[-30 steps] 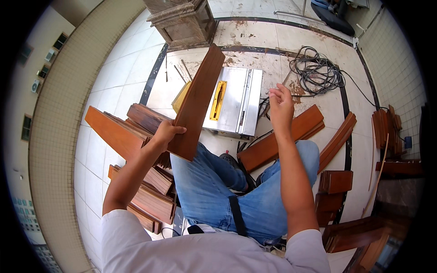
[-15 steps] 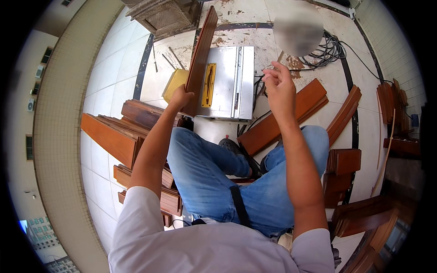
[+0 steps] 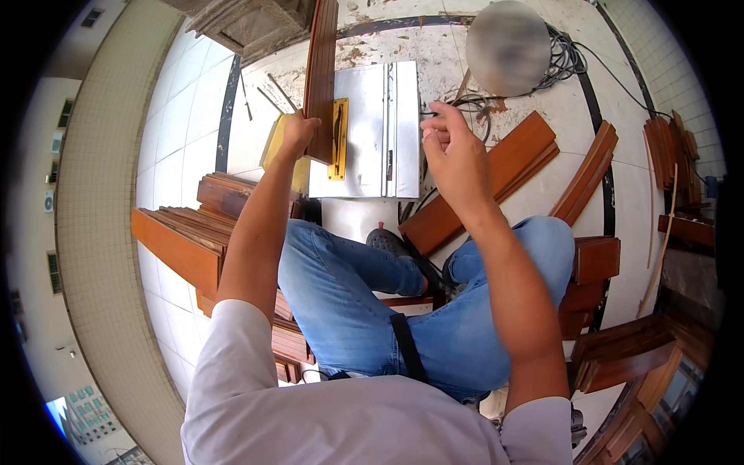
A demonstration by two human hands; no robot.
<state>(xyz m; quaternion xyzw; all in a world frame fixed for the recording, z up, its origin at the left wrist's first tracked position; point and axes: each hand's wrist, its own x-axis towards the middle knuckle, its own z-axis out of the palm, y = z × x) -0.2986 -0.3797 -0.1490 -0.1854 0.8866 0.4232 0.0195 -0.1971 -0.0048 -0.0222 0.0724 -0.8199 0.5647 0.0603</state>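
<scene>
My left hand (image 3: 296, 133) grips the near end of a long reddish-brown wooden plank (image 3: 322, 70), fingers and thumb wrapped over its edge. The plank stands on edge at the left side of a silver table saw (image 3: 366, 132) and runs away from me past the saw's far edge. Just right of the plank lies a yellow slotted insert plate (image 3: 338, 159) in the saw top. My right hand (image 3: 457, 163) hovers by the saw's right edge, fingers loosely curled and apart, holding nothing. A yellow piece (image 3: 273, 147) shows partly behind my left hand.
Stacked planks (image 3: 178, 248) lie to my left. Right of the saw are wide planks (image 3: 496, 174), narrower planks (image 3: 585, 174) and short wooden blocks (image 3: 597, 260). A coiled black cable (image 3: 570, 62) lies far right. A carved pedestal-like block (image 3: 248, 31) stands far left.
My left hand and the plank have moved farther away from me along the saw. My right hand has shifted slightly left and nearer to me. The view has also shifted a little.
</scene>
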